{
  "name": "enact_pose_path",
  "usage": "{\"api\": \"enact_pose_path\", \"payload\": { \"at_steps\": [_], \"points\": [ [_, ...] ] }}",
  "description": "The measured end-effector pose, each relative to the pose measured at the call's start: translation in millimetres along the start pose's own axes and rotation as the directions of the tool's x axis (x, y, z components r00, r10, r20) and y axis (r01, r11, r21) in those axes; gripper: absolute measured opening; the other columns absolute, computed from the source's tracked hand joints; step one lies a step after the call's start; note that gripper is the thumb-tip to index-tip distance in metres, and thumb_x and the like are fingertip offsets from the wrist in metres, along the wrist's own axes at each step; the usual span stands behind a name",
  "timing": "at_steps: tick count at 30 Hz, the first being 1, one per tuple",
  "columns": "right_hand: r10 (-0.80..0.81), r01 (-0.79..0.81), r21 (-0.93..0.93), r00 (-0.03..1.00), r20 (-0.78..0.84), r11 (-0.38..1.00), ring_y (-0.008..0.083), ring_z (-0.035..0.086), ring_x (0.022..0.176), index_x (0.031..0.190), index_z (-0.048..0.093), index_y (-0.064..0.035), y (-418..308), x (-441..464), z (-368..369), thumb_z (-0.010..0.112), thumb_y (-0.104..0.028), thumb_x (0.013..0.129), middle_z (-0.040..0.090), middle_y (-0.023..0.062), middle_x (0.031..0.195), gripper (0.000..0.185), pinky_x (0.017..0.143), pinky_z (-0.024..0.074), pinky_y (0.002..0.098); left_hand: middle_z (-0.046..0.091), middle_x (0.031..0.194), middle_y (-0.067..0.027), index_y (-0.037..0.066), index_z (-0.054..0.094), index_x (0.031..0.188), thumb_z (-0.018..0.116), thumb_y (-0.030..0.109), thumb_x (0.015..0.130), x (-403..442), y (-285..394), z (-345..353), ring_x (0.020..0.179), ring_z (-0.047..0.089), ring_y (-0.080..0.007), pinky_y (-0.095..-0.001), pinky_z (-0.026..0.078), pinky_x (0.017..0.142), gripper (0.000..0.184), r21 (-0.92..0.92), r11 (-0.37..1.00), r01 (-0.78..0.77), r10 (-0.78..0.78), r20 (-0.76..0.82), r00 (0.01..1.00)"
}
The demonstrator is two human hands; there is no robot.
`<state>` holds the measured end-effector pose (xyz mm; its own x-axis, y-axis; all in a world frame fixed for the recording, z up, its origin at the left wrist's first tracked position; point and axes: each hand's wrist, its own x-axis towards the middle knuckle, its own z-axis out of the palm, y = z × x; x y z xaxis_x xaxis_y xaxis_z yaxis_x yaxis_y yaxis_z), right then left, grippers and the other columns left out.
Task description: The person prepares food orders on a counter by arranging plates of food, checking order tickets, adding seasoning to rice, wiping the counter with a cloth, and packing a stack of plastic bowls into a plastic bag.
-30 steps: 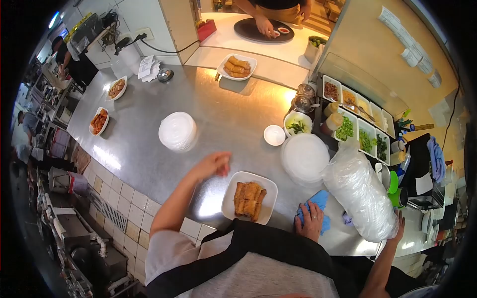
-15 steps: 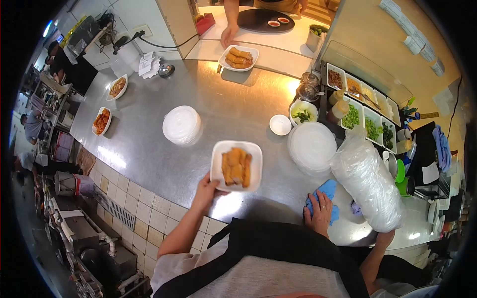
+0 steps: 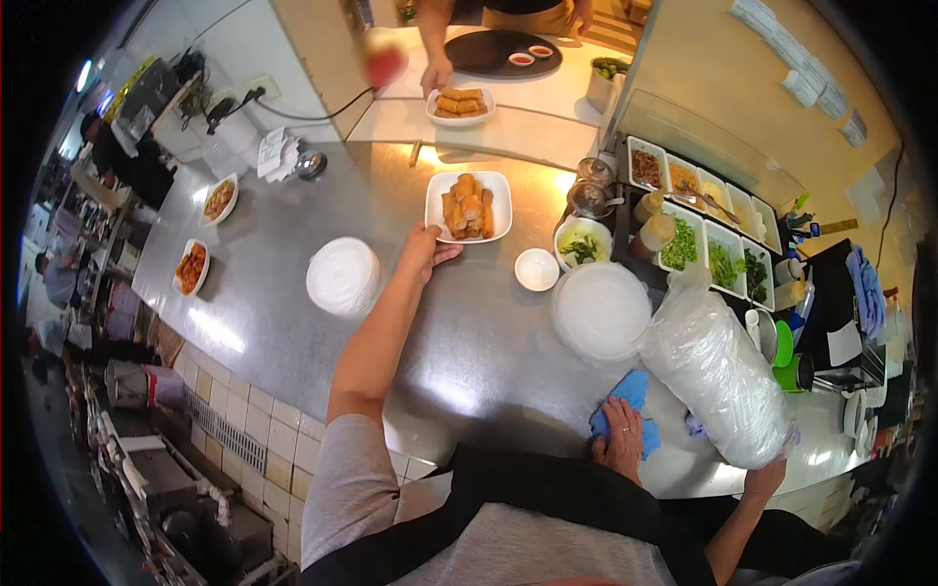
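Observation:
My left hand (image 3: 427,256), reaching forward over the steel counter, grips the near left rim of a white square bowl (image 3: 500,227). Fried rolls (image 3: 467,207) are piled inside it. My right hand (image 3: 619,437) is closed over a blue cloth (image 3: 633,389) on the counter near my body. Beyond the counter, another person's hand (image 3: 437,74) touches a second white dish (image 3: 461,119) of fried rolls on the white ledge. At the right, another person's hand (image 3: 765,477) is at the near end of a plastic-wrapped bundle (image 3: 718,376).
Stacked white lids (image 3: 344,276) and larger lids (image 3: 601,311) stand on the counter (image 3: 469,342). A small white bowl (image 3: 536,270) and a bowl of greens (image 3: 584,244) sit close by. Topping trays (image 3: 681,234) line the right. Two filled dishes (image 3: 191,268) stand left. A black tray (image 3: 503,51) lies beyond.
My left hand has carried the bowl of rolls forward across the counter. The far person's hand and the second dish have moved back onto the ledge. My right hand stays on the cloth.

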<state>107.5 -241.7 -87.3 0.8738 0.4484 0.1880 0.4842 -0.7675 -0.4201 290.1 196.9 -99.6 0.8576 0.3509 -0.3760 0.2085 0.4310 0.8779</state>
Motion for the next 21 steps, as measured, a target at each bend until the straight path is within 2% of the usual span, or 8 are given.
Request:
{"api": "enact_pose_path", "payload": {
  "at_steps": [6,8,10,13,14,16,18,21],
  "points": [
    [0.050,-0.050,0.022,0.999,-0.015,0.999,0.0332,0.043,0.120,0.113,0.054,-0.0077,2.8,-4.2,-2.2,0.057,-0.007,0.066,0.050,0.0130,0.124,0.047,0.101,0.0305,0.0510,0.057,0.099,-0.0166,0.002,0.041,0.117,0.045,0.016,0.090,88.9,2.5,51.3,0.081,0.063,-0.0254,-0.0318,0.057,0.065,0.031,-0.155,0.988,-0.025,0.032,0.043,0.999],
    [0.041,-0.041,0.003,0.999,-0.020,0.999,0.0323,0.043,0.120,0.112,0.054,-0.0080,2.2,-5.1,0.6,0.059,-0.008,0.066,0.050,0.0122,0.124,0.046,0.100,0.0317,0.0507,0.055,0.098,-0.0133,0.005,0.041,0.119,0.048,0.023,0.092,93.9,3.0,61.3,0.082,0.061,-0.0221,-0.0289,0.054,0.063,0.034,-0.225,0.969,-0.102,0.134,0.131,0.982],
    [0.017,-0.017,-0.024,1.000,-0.020,1.000,0.0313,0.043,0.120,0.111,0.055,-0.0082,6.6,-5.9,2.5,0.060,-0.011,0.067,0.049,0.0113,0.125,0.044,0.099,0.0330,0.0508,0.054,0.094,-0.0097,0.007,0.039,0.123,0.049,0.024,0.092,94.8,-1.9,65.1,0.076,0.058,-0.0185,-0.0265,0.050,0.062,0.037,-0.190,0.961,-0.199,0.204,0.006,0.979],
    [-0.020,0.041,-0.118,0.984,0.174,0.992,0.0293,0.049,0.115,0.111,0.056,-0.0086,-3.4,13.2,-23.2,0.063,-0.017,0.073,0.053,0.0104,0.121,0.039,0.096,0.0381,0.0464,0.053,0.085,-0.0056,0.004,0.040,0.125,0.049,0.022,0.093,89.9,-23.3,50.0,0.069,0.055,-0.0149,-0.0264,0.048,0.063,0.038,-0.112,0.956,-0.270,0.275,0.035,0.961],
    [-0.031,0.050,-0.045,0.937,0.349,0.998,0.0290,0.051,0.112,0.112,0.056,-0.0091,-13.6,26.6,-45.5,0.062,-0.020,0.076,0.054,0.0102,0.120,0.038,0.094,0.0399,0.0446,0.053,0.083,-0.0047,0.003,0.041,0.125,0.049,0.021,0.093,81.4,-31.3,43.7,0.068,0.055,-0.0136,-0.0260,0.047,0.063,0.038,-0.083,0.955,-0.285,0.290,0.052,0.956],
    [-0.084,0.022,0.101,0.746,0.660,0.995,0.0283,0.055,0.106,0.113,0.057,-0.0101,-35.1,73.3,-108.9,0.061,-0.025,0.081,0.057,0.0099,0.117,0.036,0.091,0.0434,0.0409,0.056,0.081,-0.0049,0.001,0.045,0.122,0.047,0.015,0.093,65.1,-45.3,34.2,0.069,0.056,-0.0123,-0.0247,0.049,0.062,0.032,-0.007,0.937,-0.348,0.345,0.147,0.927],
    [-0.358,0.288,0.222,0.834,0.420,0.931,0.0269,0.056,0.105,0.119,0.054,-0.0140,-36.8,119.6,-151.2,0.058,-0.024,0.085,0.057,0.0102,0.117,0.036,0.090,0.0444,0.0359,0.055,0.074,-0.0033,-0.001,0.050,0.115,0.048,0.015,0.093,26.6,-56.2,36.7,0.064,0.052,-0.0096,-0.0222,0.044,0.057,0.028,0.114,0.877,-0.468,0.440,0.203,0.875],
    [-0.185,0.214,-0.041,0.914,0.361,0.976,0.0239,0.061,0.093,0.124,0.052,-0.0153,-48.8,230.5,-223.3,0.059,-0.023,0.084,0.061,0.0084,0.113,0.041,0.085,0.0474,0.0342,0.057,0.073,-0.0034,-0.001,0.058,0.104,0.050,0.012,0.092,-17.4,-67.1,38.4,0.060,0.053,-0.0089,-0.0215,0.044,0.053,0.019,0.200,0.837,-0.510,0.475,0.200,0.857]
  ]
}}
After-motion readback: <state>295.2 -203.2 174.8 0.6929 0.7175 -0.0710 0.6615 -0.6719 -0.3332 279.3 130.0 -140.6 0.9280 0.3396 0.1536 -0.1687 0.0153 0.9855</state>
